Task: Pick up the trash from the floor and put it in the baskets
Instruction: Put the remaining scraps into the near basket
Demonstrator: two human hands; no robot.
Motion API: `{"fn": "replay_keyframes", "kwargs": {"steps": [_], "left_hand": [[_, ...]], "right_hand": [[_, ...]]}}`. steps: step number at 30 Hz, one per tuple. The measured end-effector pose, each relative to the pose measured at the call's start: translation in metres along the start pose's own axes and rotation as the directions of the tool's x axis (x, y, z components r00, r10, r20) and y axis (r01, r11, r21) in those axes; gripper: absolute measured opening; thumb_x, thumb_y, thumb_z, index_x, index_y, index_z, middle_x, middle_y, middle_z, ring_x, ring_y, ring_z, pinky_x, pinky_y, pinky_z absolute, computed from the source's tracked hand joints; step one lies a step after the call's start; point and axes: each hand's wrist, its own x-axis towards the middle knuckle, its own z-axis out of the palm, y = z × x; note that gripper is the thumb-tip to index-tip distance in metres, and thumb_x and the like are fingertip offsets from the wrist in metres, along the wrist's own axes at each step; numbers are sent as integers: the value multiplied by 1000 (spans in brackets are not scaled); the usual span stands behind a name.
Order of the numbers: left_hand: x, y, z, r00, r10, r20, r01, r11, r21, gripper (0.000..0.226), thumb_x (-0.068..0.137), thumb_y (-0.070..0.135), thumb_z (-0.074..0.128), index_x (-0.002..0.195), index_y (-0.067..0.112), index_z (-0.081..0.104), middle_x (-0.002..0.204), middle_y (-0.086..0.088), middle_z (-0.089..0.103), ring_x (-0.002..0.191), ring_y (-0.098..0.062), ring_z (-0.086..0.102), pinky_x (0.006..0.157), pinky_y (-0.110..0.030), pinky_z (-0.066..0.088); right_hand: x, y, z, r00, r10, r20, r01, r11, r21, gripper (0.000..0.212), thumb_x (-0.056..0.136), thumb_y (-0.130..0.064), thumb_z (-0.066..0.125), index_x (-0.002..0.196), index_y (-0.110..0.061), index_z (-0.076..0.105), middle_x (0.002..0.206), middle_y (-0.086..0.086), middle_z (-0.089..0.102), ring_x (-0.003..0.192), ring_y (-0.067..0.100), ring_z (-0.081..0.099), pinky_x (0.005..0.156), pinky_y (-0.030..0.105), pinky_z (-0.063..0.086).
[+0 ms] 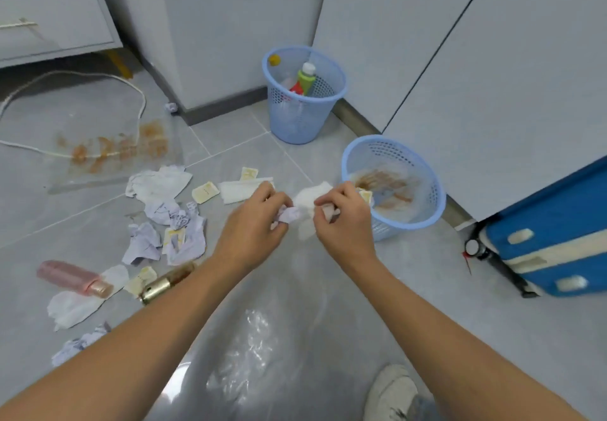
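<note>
My left hand (259, 220) and my right hand (341, 220) are both closed on a bundle of crumpled white and lilac paper (303, 208), held just left of the near blue basket (430, 177). That basket holds stained plastic wrap. The far blue basket (335, 69) holds a green bottle and other items. Left of my hands, several crumpled papers (157, 184), small yellow packets (205, 192), a folded tissue (238, 190), a pink bottle (74, 277) and a gold-capped bottle (166, 284) lie on the floor.
A stained clear plastic sheet (115, 154) and a white cord (82, 74) lie at the left. Clear plastic (249, 348) covers the floor under my arms. A blue suitcase (555, 243) stands at the right, and my shoe (391, 391) is below. Grey cabinets line the back.
</note>
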Motion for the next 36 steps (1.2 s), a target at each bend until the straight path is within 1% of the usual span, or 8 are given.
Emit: {"fn": "replay_keyframes", "kwargs": {"steps": [4, 8, 11, 15, 20, 27, 32, 36], "left_hand": [[76, 50, 33, 993, 118, -6, -118, 993, 30, 12, 92, 28, 64, 103, 23, 62, 99, 3, 48, 77, -20, 57, 61, -41, 51], [131, 77, 80, 984, 177, 34, -180, 978, 103, 10, 91, 27, 63, 99, 22, 60, 98, 2, 49, 78, -20, 54, 61, -42, 53], [152, 80, 113, 981, 153, 119, -175, 965, 195, 17, 91, 32, 63, 105, 22, 63, 103, 1, 56, 98, -23, 56, 69, -39, 52], [157, 82, 129, 951, 115, 288, -216, 912, 348, 50, 80, 65, 62, 117, 31, 66, 104, 3, 69, 111, -24, 52, 89, -41, 43], [114, 69, 80, 960, 204, 193, -255, 922, 292, 43, 85, 56, 55, 113, 26, 68, 106, 0, 66, 109, -27, 54, 86, -40, 43], [-13, -15, -20, 997, -44, 69, 30, 981, 192, 25, 90, 42, 56, 103, 23, 66, 95, 5, 65, 99, -21, 56, 75, -38, 49], [-131, -71, -53, 911, -410, -44, 412, 897, 161, 12, 89, 34, 56, 94, 26, 65, 89, 9, 64, 95, -17, 58, 69, -35, 50], [-234, -87, -40, 813, -578, 69, 556, 807, 201, 19, 90, 34, 54, 104, 24, 63, 99, 3, 61, 100, -23, 57, 72, -36, 50]], "right_hand": [[47, 42, -45, 985, 56, -160, -79, 987, -139, 12, 80, 0, 65, 85, -8, 73, 93, 3, 59, 80, 10, 55, 74, 19, 44], [69, 91, -74, 975, 157, -160, -198, 935, -294, 18, 86, 4, 61, 91, -6, 75, 96, -2, 56, 82, 13, 53, 75, 26, 46], [74, 122, -82, 973, 229, 3, -207, 884, -420, 21, 87, -1, 60, 96, -11, 77, 100, 2, 61, 92, 22, 59, 77, 31, 45], [74, 131, -83, 892, 340, 298, -202, 889, -410, 29, 90, -19, 61, 113, -24, 78, 123, 1, 72, 111, 25, 65, 92, 39, 53], [57, 101, -86, 989, 148, 19, -130, 918, -376, 33, 79, -20, 51, 95, -19, 80, 92, 6, 78, 89, 31, 69, 77, 40, 56], [-13, 23, -6, 993, -110, 34, 115, 968, -221, 14, 79, -11, 54, 85, -14, 66, 81, 3, 63, 82, 28, 57, 73, 38, 45], [-97, -28, 67, 944, -41, 327, 93, 985, -145, 16, 81, -13, 58, 93, -21, 65, 86, -10, 52, 88, 19, 56, 68, 33, 48], [-167, -41, 102, 783, 126, 609, 23, 973, -230, 29, 85, -25, 63, 114, -25, 62, 110, -6, 54, 109, 19, 53, 76, 36, 52]]}}
